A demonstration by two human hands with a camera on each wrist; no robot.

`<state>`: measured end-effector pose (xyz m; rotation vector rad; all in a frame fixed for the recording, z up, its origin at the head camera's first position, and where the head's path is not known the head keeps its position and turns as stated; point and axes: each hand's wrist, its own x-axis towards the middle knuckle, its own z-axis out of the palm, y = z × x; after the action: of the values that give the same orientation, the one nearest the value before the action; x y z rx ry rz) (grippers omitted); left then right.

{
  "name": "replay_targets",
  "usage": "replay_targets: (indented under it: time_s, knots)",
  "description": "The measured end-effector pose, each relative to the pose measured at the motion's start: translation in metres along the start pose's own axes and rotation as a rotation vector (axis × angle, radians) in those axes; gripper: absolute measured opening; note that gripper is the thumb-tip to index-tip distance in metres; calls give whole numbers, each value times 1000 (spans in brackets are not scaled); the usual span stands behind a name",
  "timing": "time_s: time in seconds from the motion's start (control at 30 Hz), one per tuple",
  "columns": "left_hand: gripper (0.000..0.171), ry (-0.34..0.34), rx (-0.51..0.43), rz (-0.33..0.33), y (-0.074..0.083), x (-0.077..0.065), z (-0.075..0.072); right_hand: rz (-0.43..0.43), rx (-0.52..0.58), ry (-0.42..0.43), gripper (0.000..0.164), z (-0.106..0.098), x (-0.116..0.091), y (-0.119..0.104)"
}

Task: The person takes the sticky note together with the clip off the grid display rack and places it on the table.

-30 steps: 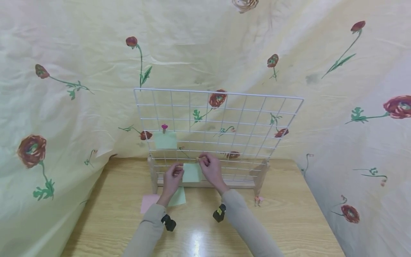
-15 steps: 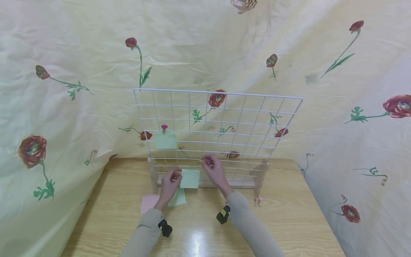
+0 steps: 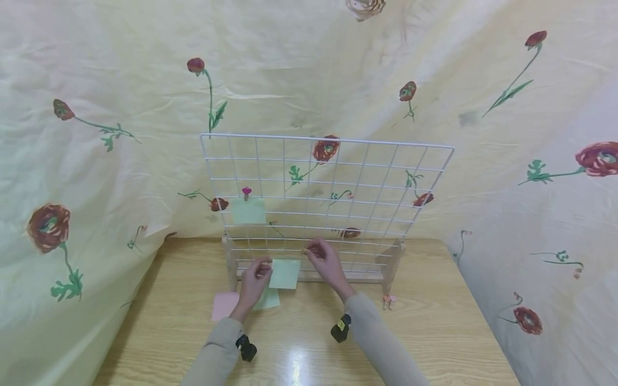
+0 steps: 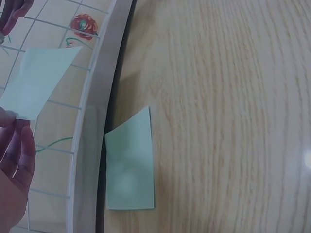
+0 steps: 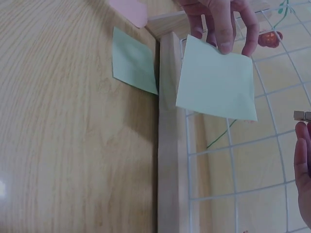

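Note:
My left hand pinches the left edge of a pale green sticky note in front of the lower part of a white wire grid. In the left wrist view the thumb presses on the corner of this note. To the right of the note, my right hand holds a small wooden clothespin, its tip showing past the fingers in the right wrist view. Note and clothespin are apart. Higher on the grid hangs another green note under a clothespin with a magenta heart.
On the table a green note lies at the grid's wooden base, with a pink note to its left. Clothespins with pinkish tops lie by the right foot. Behind hangs a flowered cloth.
My left hand has lowered the green note, bringing it toward me and slightly left. My right hand, which was at the note's top corner, has drawn off to the right with the clothespin.

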<state>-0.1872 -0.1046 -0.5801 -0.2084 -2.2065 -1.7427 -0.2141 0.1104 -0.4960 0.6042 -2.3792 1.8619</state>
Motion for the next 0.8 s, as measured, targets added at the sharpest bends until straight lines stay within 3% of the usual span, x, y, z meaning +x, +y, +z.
replay_targets:
  time_s: [0.2,0.5,0.8]
  knots:
    - [24,-21,19,12,24,-8,-6,-22,-2,13,20,-4,-6,7]
    - [25,-13,39,-41,-16,-12,-6,26,28,39,21,-12,-17,20]
    - [23,-15,21,-52,-23,-18,-12,26,-8,45,19,-22,-29,32]
